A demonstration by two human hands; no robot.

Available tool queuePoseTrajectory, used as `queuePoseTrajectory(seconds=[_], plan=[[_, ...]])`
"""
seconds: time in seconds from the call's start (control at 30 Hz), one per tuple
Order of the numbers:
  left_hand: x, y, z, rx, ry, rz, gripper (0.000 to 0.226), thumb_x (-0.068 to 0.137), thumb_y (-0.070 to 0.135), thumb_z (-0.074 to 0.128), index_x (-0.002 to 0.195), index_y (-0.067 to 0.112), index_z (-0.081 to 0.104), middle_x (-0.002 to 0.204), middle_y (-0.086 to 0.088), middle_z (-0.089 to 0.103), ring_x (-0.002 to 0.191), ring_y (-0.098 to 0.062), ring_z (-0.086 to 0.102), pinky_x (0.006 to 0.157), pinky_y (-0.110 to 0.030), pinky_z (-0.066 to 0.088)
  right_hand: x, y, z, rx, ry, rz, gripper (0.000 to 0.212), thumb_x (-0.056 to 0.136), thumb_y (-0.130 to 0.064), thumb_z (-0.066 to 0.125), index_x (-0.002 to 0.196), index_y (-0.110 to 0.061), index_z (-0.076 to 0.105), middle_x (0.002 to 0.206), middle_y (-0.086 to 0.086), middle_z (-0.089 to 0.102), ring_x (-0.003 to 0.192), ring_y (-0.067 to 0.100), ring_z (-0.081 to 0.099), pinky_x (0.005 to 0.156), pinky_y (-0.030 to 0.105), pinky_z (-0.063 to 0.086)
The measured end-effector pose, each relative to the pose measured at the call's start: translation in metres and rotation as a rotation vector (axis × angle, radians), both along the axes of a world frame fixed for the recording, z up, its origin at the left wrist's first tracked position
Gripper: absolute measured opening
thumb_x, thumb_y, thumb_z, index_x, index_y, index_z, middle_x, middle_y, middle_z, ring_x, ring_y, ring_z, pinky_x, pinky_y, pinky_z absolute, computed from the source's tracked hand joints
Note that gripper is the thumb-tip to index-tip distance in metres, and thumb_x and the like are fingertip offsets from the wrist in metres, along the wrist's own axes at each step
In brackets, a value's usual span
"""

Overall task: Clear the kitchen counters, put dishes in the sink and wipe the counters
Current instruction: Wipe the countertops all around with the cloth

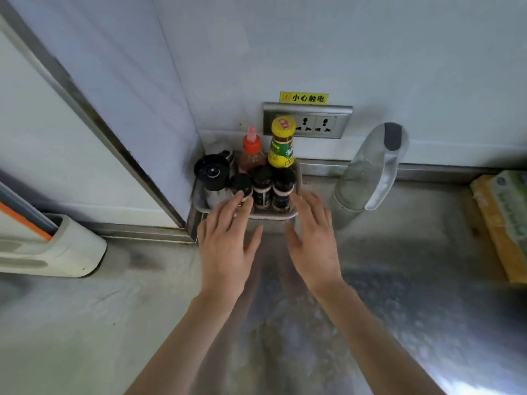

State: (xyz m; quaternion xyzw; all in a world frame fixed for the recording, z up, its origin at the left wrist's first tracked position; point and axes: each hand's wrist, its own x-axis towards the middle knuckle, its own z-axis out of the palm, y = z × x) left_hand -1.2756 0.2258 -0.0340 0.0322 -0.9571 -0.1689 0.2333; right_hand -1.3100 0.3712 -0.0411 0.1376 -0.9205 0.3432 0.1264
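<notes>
A small grey condiment tray (273, 216) sits in the back corner of the steel counter (399, 280). It holds a yellow-capped sauce bottle (281, 146), an orange-capped bottle (251, 151), three black-lidded spice jars (262, 186) and a black-topped steel pot (212, 175). My left hand (225, 246) and my right hand (313, 238) reach to the tray's front, fingers spread. The left fingertips touch the leftmost jar; the right fingertips lie at the tray's right front corner. Neither hand grips anything.
A clear pitcher (368, 172) with a dark lid stands right of the tray. A wall socket (308, 121) with a yellow warning label is behind. A packaged item on a wooden board (504, 218) lies far right. A white appliance (51, 246) sits left.
</notes>
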Motion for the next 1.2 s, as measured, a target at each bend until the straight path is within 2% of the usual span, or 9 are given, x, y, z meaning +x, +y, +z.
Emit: queuePoseTrajectory(seconds=[0.13,0.3,0.4,0.47,0.6,0.77,0.97,1.07,1.2], plan=[[0.057,0.008,-0.015,0.244,-0.183,-0.144,0.039,0.085,0.039,0.047,0.108,0.014,0.065,0.113,-0.001,0.065,0.105,-0.023,0.059,0.088,-0.042,0.048,0.063,0.030,0.001,-0.146,-0.213,-0.127,0.039,0.084,-0.002,0.060,0.123,-0.009,0.057,0.126,0.007,0.056,0.118,0.025,0.047,0.100,0.028,0.036],[0.119,0.034,-0.014,0.454,-0.378,-0.271,0.040,0.079,0.043,0.049,0.096,0.013,0.070,0.100,0.000,0.069,0.094,-0.006,0.055,0.088,-0.006,0.034,0.145,0.067,0.009,-0.260,-0.379,-0.306,0.028,0.088,-0.009,0.060,0.115,-0.012,0.061,0.110,0.002,0.062,0.108,0.022,0.057,0.089,0.025,0.040],[0.135,0.051,-0.008,0.546,-0.546,-0.273,0.042,0.076,0.047,0.051,0.100,0.017,0.069,0.098,0.007,0.068,0.094,-0.010,0.062,0.083,-0.008,0.037,0.179,0.087,0.014,-0.249,-0.452,-0.373,0.028,0.090,-0.012,0.058,0.118,-0.013,0.060,0.111,-0.004,0.059,0.110,0.018,0.055,0.089,0.021,0.039],[0.138,0.069,0.000,0.586,-0.599,-0.296,0.038,0.077,0.043,0.056,0.103,0.017,0.068,0.100,0.007,0.068,0.096,-0.014,0.063,0.083,-0.017,0.040,0.193,0.102,0.018,-0.287,-0.445,-0.438,0.027,0.088,-0.014,0.056,0.115,-0.013,0.062,0.108,-0.006,0.059,0.109,0.018,0.056,0.087,0.020,0.039],[0.139,0.122,0.021,0.640,-0.642,-0.426,0.022,0.084,0.015,0.067,0.106,0.014,0.066,0.104,0.005,0.067,0.101,-0.012,0.062,0.087,-0.017,0.040,0.214,0.139,0.034,-0.336,-0.420,-0.572,0.026,0.088,-0.011,0.057,0.114,-0.015,0.061,0.110,-0.004,0.060,0.105,0.013,0.055,0.087,0.024,0.043],[0.147,0.205,0.054,0.734,-0.685,-0.589,0.020,0.084,0.012,0.066,0.099,0.025,0.061,0.098,0.008,0.066,0.096,-0.007,0.061,0.090,-0.029,0.045,0.256,0.211,0.052,-0.466,-0.362,-0.806,0.023,0.089,-0.015,0.060,0.112,-0.018,0.060,0.109,-0.006,0.059,0.098,0.001,0.053,0.085,0.014,0.041],[0.185,0.319,0.060,0.651,-0.825,-0.804,0.024,0.082,0.006,0.067,0.091,0.027,0.058,0.094,0.009,0.065,0.092,-0.005,0.061,0.074,-0.001,0.038,0.325,0.330,0.066,-0.569,-0.299,-1.078,0.020,0.090,-0.011,0.059,0.093,-0.030,0.057,0.101,-0.005,0.060,0.092,0.007,0.056,0.076,0.016,0.040],[0.208,0.378,0.055,0.634,-0.944,-0.842,0.025,0.079,0.004,0.069,0.089,0.025,0.060,0.096,0.000,0.066,0.091,-0.010,0.063,0.072,-0.001,0.041,0.363,0.384,0.062,-0.595,-0.270,-1.215,0.017,0.089,-0.013,0.061,0.101,-0.025,0.057,0.105,-0.003,0.060,0.101,0.013,0.055,0.079,0.024,0.041],[0.220,0.450,0.056,0.662,-1.040,-0.897,0.026,0.081,0.009,0.069,0.087,0.032,0.059,0.100,0.002,0.067,0.082,0.008,0.062,0.071,-0.003,0.043,0.395,0.439,0.056,-0.702,-0.224,-1.329,0.015,0.086,-0.014,0.065,0.099,-0.022,0.062,0.102,-0.001,0.065,0.099,0.016,0.060,0.082,0.035,0.050]])
